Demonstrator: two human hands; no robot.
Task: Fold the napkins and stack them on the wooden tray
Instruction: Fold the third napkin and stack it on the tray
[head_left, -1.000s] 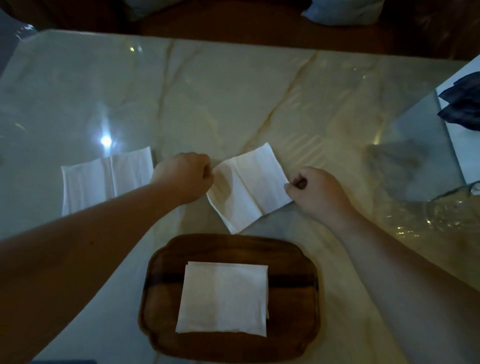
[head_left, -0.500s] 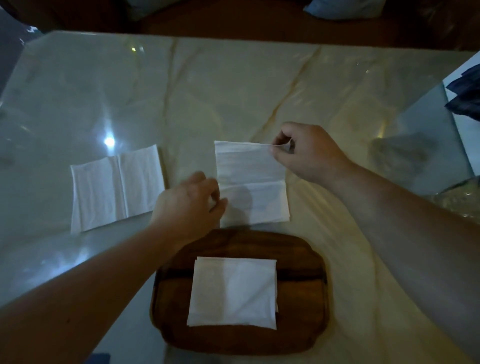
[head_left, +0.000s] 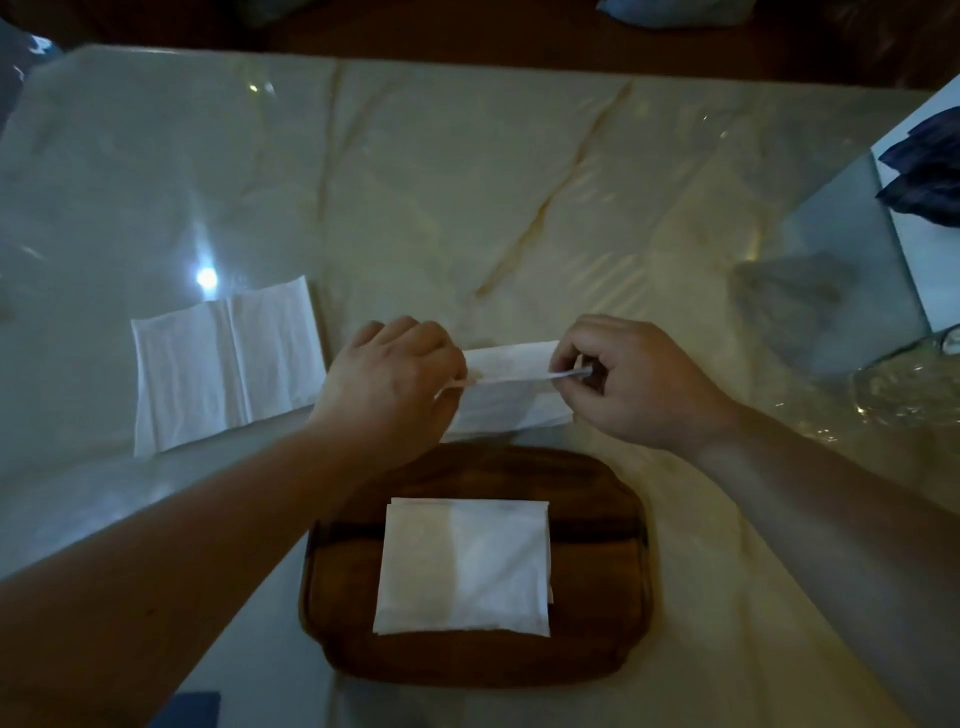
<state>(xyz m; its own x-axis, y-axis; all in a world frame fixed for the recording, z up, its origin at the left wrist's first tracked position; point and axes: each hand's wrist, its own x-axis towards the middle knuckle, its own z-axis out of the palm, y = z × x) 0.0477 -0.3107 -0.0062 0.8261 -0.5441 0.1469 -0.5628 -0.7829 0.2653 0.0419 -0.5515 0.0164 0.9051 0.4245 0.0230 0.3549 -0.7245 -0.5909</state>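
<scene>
A white napkin (head_left: 511, 395) lies on the marble table just beyond the wooden tray (head_left: 597, 571). My left hand (head_left: 389, 384) pinches its left edge and my right hand (head_left: 628, 384) pinches its right edge, holding the far half lifted and folded over toward me. A folded white napkin (head_left: 465, 566) rests in the middle of the tray. Another napkin (head_left: 223, 364), opened flat with a crease down its middle, lies on the table to the left.
The glossy marble table (head_left: 467, 182) extends far ahead. A dark blue cloth (head_left: 930, 171) sits on a white surface at the right edge. Clear crinkled plastic (head_left: 904, 389) lies at the right, near my right forearm.
Both hands turned the napkin square to the tray, then took its far edge and brought it toward me, folding the napkin in half. The tray and the left napkin stayed put.
</scene>
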